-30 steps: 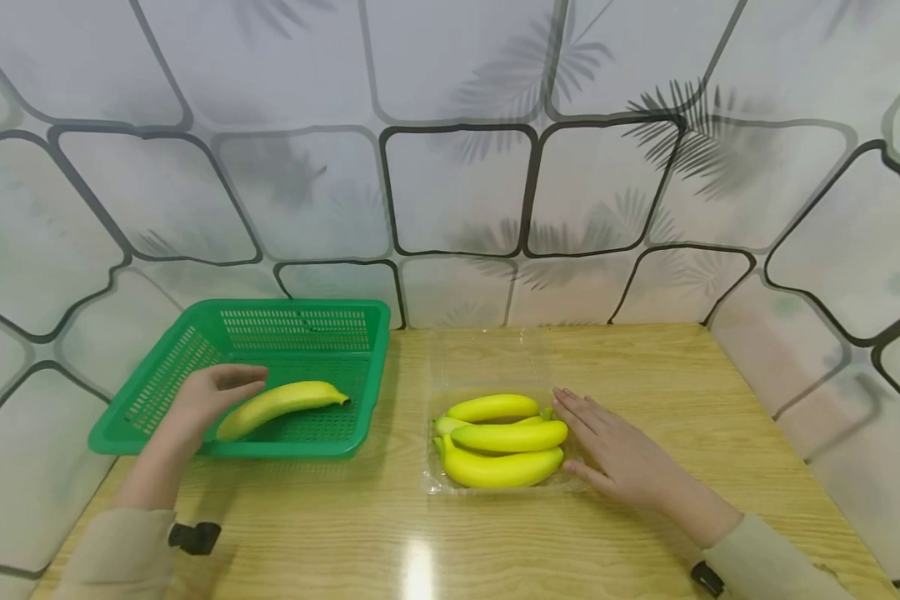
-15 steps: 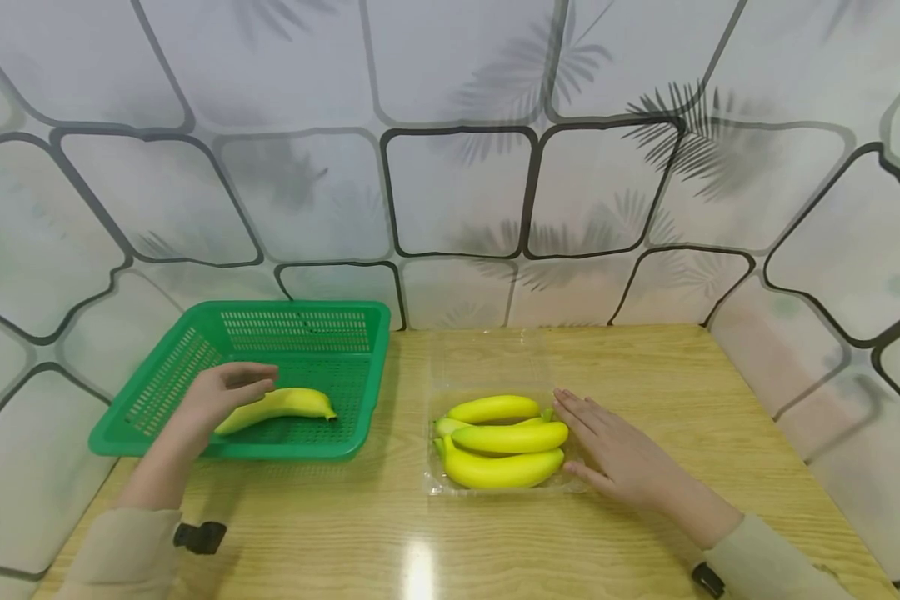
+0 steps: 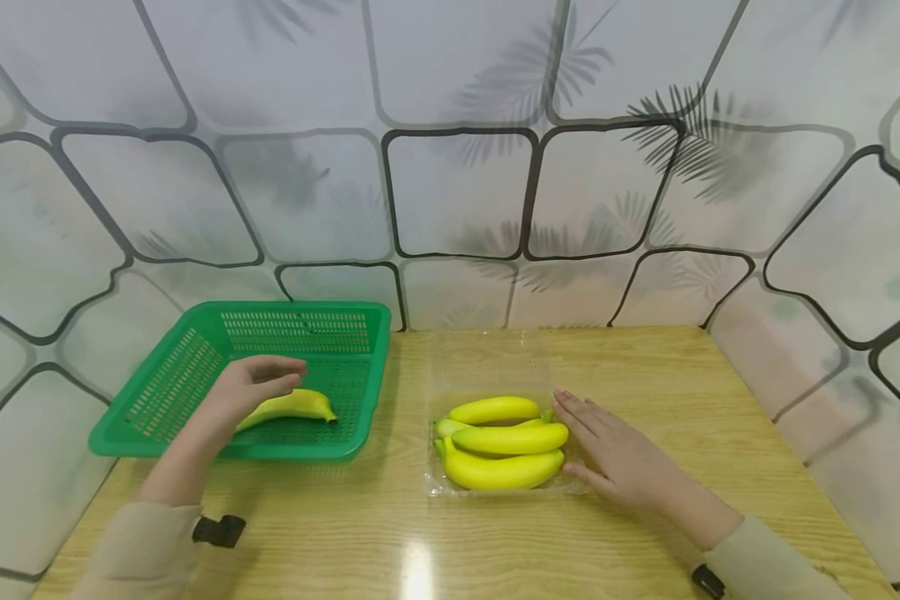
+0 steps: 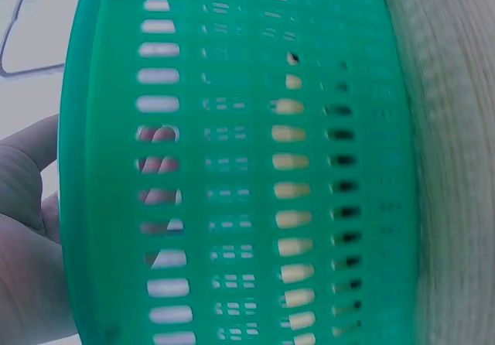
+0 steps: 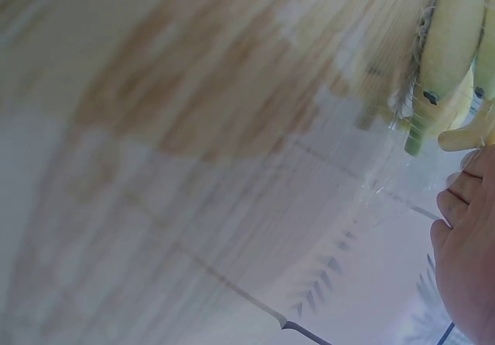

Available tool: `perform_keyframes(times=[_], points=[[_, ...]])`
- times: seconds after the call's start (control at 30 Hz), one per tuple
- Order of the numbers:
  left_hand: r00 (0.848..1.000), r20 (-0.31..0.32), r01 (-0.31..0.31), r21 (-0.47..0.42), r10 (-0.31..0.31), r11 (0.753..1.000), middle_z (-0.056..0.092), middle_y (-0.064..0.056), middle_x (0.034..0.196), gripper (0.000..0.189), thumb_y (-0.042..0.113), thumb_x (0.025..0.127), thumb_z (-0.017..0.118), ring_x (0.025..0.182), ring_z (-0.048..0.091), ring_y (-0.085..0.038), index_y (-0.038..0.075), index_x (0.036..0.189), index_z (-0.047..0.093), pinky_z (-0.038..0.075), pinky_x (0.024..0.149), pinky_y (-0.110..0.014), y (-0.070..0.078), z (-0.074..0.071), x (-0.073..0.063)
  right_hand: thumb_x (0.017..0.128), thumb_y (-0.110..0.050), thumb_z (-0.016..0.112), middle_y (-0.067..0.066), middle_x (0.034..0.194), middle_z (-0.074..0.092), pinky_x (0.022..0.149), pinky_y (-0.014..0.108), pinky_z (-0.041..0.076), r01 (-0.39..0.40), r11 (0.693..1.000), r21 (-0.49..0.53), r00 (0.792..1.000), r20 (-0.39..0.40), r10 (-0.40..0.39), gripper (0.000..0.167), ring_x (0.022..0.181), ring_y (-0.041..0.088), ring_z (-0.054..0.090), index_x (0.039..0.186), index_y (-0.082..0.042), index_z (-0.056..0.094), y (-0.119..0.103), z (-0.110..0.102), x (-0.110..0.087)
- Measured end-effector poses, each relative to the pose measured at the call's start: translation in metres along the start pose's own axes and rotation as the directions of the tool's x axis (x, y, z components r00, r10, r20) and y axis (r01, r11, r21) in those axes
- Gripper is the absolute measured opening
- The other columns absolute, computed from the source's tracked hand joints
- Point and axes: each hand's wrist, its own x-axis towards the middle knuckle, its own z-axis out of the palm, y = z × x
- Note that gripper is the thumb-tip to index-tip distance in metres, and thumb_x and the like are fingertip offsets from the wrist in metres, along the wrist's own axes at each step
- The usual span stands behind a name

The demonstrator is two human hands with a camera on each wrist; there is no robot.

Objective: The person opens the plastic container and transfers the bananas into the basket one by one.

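Note:
One yellow banana [image 3: 294, 406] lies in the green plastic basket [image 3: 380, 354] on the left. Above its near end hovers my left hand [image 3: 243, 392], fingers loosely bent and holding nothing. In the left wrist view, the slotted basket wall [image 4: 116, 159] partly hides that hand [image 4: 29, 229]. Several bananas [image 3: 504, 469] sit in a clear plastic clamshell box [image 3: 432, 489], its lid [image 3: 487, 358] laid back. My right hand [image 3: 618, 454] rests at the box's right side with straight fingers; the right wrist view shows its fingertips [image 5: 456, 198] beside the banana ends.
The wooden table [image 3: 330, 533] carries the basket and the box, with a strip of wood between them. A patterned wall [image 3: 457, 192] rises right behind the table and along both sides.
The banana in the basket has settled lower, its tip shifting slightly left and down. My left hand has let it go and moved right over it. My right hand stays still.

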Motion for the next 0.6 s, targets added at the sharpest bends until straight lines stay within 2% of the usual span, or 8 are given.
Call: perform_keyframes(times=[0.1,0.23,0.3,0.5,0.6], points=[[1.000,0.009,-0.017,-0.004,0.017,1.000,0.060,-0.025,0.151,0.049,0.032,0.109,0.063,0.105,0.058,0.016,0.001,0.147,0.059,0.047,0.116,-0.060,0.005,0.005,0.003,0.106,-0.044,0.062,0.022,0.169,0.038,0.134,0.019,-0.005,0.004,1.000,-0.004,1.000,-0.006,-0.004,0.076,0.152,0.038,0.044,0.160,0.004,0.039,0.000,0.000,0.000],[1.000,0.017,-0.024,0.009,0.024,1.000,0.063,-0.024,0.148,0.048,0.029,0.108,0.064,0.108,0.061,0.010,0.000,0.146,0.060,0.050,0.115,-0.059,0.011,0.012,0.008,0.106,-0.044,0.061,0.022,0.169,0.038,0.134,0.020,-0.004,0.008,1.000,-0.008,1.000,-0.011,-0.008,0.076,0.152,0.038,0.044,0.160,0.004,0.040,0.000,0.001,0.000],[1.000,0.016,-0.021,0.018,0.020,1.000,0.063,-0.023,0.148,0.047,0.028,0.108,0.065,0.113,0.063,0.003,0.000,0.145,0.061,0.050,0.115,-0.058,0.014,0.014,0.010,0.106,-0.044,0.062,0.022,0.169,0.038,0.134,0.020,-0.004,0.007,1.000,-0.009,1.000,-0.011,-0.008,0.075,0.152,0.037,0.044,0.160,0.004,0.040,0.000,0.001,0.001],[0.999,0.028,-0.032,0.013,0.032,0.999,0.065,-0.022,0.145,0.044,0.025,0.108,0.066,0.128,0.066,-0.027,-0.001,0.143,0.063,0.052,0.113,-0.057,0.023,0.024,0.013,0.106,-0.044,0.062,0.022,0.169,0.038,0.134,0.020,-0.004,0.010,1.000,-0.011,1.000,-0.012,-0.010,0.076,0.152,0.038,0.044,0.161,0.004,0.039,0.000,0.001,0.000],[0.999,0.037,-0.031,-0.001,0.031,1.000,0.066,-0.021,0.144,0.042,0.024,0.107,0.066,0.130,0.065,-0.033,0.001,0.142,0.064,0.051,0.114,-0.057,0.027,0.029,0.015,0.106,-0.043,0.062,0.023,0.169,0.039,0.134,0.019,-0.004,0.012,1.000,-0.009,1.000,-0.011,-0.012,0.076,0.152,0.037,0.044,0.161,0.004,0.039,0.000,0.001,0.000]])
